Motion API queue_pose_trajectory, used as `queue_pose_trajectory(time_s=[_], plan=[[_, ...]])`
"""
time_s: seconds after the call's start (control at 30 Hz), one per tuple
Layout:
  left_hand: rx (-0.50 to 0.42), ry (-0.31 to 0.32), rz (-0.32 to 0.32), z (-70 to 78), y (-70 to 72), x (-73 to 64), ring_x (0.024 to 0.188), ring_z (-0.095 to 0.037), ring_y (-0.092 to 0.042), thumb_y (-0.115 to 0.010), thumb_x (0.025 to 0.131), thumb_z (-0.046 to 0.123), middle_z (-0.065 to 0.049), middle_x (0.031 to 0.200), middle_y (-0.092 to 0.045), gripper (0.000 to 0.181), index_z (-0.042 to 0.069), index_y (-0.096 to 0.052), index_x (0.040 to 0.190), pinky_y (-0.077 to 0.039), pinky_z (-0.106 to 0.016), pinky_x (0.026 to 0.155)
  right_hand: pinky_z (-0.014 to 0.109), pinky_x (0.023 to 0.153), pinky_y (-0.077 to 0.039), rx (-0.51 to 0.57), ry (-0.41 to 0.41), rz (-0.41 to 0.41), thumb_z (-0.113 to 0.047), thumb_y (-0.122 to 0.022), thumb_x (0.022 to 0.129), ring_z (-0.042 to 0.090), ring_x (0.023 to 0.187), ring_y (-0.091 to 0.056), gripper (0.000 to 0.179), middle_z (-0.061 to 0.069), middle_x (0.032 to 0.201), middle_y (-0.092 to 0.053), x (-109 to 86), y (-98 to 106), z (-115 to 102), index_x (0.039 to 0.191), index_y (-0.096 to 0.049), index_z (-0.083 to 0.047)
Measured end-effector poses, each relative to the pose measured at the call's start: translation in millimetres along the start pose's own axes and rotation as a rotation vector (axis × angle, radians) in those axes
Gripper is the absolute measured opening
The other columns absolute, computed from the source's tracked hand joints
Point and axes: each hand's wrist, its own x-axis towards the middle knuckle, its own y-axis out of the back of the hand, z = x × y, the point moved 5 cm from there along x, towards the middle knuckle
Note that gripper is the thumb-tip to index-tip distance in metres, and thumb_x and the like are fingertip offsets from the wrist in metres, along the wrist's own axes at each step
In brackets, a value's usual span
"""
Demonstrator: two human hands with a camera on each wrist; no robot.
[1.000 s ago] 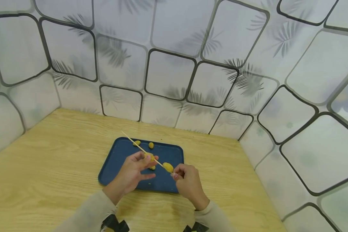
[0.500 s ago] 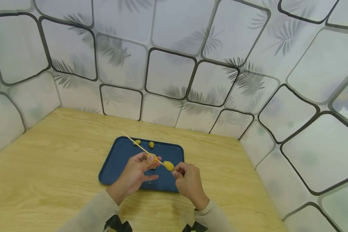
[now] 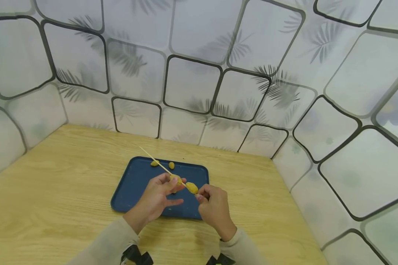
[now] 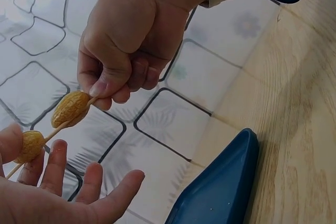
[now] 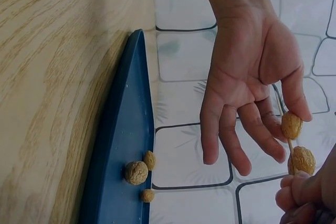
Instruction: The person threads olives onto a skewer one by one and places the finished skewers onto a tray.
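Observation:
A thin wooden skewer slants across the tray, held up by both hands. My left hand pinches a wrinkled yellow-brown oval piece, which looks like dried fruit, between thumb and fingers; the skewer runs through it. The other fingers of that hand spread outward. A second, larger wrinkled piece is on the skewer close to the end that my right hand pinches. In the left wrist view, a short stretch of bare stick shows between the two pieces.
Below the hands lies a blue tray on the wooden table. Near its far edge rest two loose pieces, one oval and one round; another is mostly hidden behind my left hand. Patterned walls enclose the table.
My left hand has slid its piece slightly right along the skewer, narrowing the gap to the second piece. My right hand stays nearly in place, still pinching the skewer's end.

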Motion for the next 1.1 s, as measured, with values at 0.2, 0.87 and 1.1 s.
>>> queue_pose_trajectory(time_s=[0.2, 0.87, 1.1], plan=[[0.028, -0.004, 0.023, 1.4, -0.6, 0.0, 0.107, -0.021, -0.060, -0.058, 0.100, 0.023, -0.010, 0.119, -0.063, 0.017, 0.012, -0.056, 0.087, -0.050, -0.054, 0.089, 0.020, 0.041, -0.038, 0.032, 0.014, -0.025, 0.014, -0.066, 0.081, 0.001, 0.047, -0.041, 0.020, -0.002, 0.056, -0.053, 1.5, -0.5, 0.9, 0.069, -0.064, -0.001], [0.106, -0.076, 0.007, 11.1, -6.2, 8.7, 0.102, -0.021, -0.060, -0.061, 0.097, 0.015, -0.008, 0.107, -0.065, 0.009, 0.008, -0.056, 0.098, -0.047, -0.051, 0.094, 0.021, 0.052, -0.030, 0.771, -0.497, -0.485, -0.030, -0.032, 0.108, 0.009, 0.053, -0.032, 0.043, 0.001, 0.072, -0.048, 12.4, -14.1, 27.4, 0.096, -0.058, 0.001], [0.127, -0.081, 0.047, 11.5, -6.6, 7.8, 0.093, -0.020, -0.058, -0.059, 0.099, 0.015, -0.002, 0.100, -0.065, 0.006, 0.009, -0.058, 0.097, -0.050, -0.046, 0.087, 0.020, 0.047, -0.027, 0.675, -0.421, -0.502, -0.011, -0.050, 0.102, 0.008, 0.048, -0.029, 0.019, -0.003, 0.063, -0.041, 13.2, -13.4, 23.5, 0.095, -0.054, 0.006]])
